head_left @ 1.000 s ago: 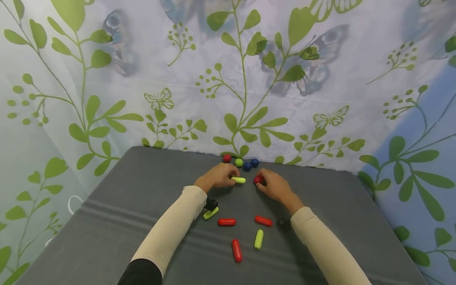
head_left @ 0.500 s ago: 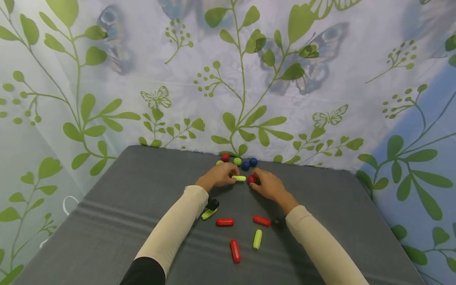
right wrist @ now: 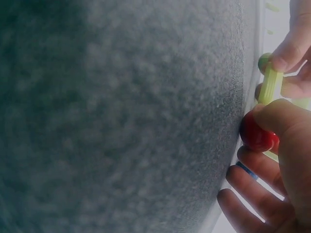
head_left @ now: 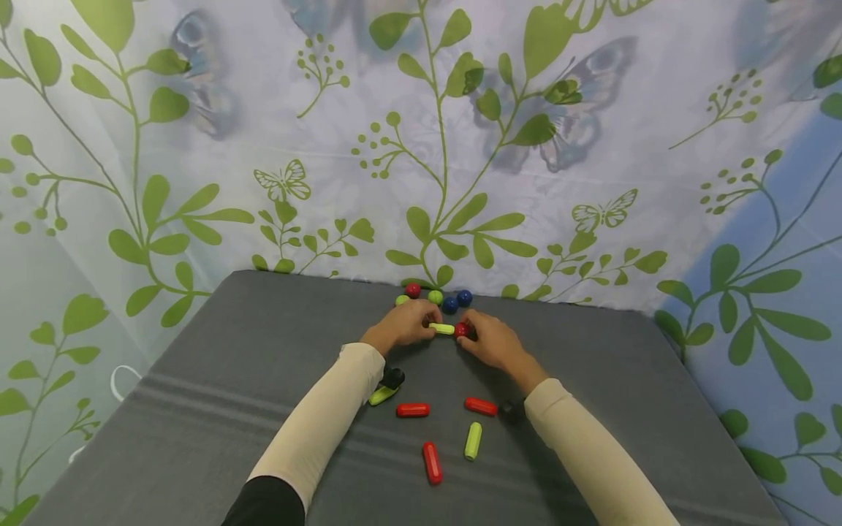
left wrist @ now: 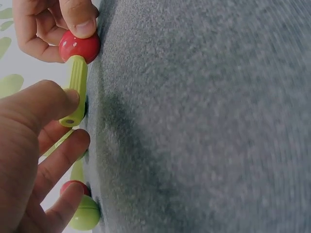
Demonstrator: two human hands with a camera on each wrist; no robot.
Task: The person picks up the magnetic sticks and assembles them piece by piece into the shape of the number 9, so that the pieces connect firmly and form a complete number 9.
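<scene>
My left hand (head_left: 409, 322) pinches a yellow-green ribbed rod (left wrist: 77, 80) between thumb and fingers, just above the grey cloth. Thumb and fingers of my right hand (head_left: 492, 340) grip a red ball (right wrist: 256, 132). In the left wrist view the ball's surface meets the far end of the rod, and a small dark hole shows in the rod's near end. Behind the hands lie two blue balls (head_left: 457, 302), a green ball (head_left: 435, 297) and another red ball (head_left: 412, 290). A second green ball (head_left: 402, 300) is partly hidden by my left hand.
Nearer on the grey table (head_left: 263, 409) lie red rods (head_left: 413, 410), a yellow-green rod (head_left: 473, 441) and another yellow-green rod (head_left: 381, 395) partly covered by the left wrist camera (head_left: 393, 378). A leaf-patterned curtain (head_left: 329, 146) stands behind the table's back edge.
My right hand has moved left with the red ball, closing the gap to the rod's end. The left hand stays nearly in place, still holding the rod.
</scene>
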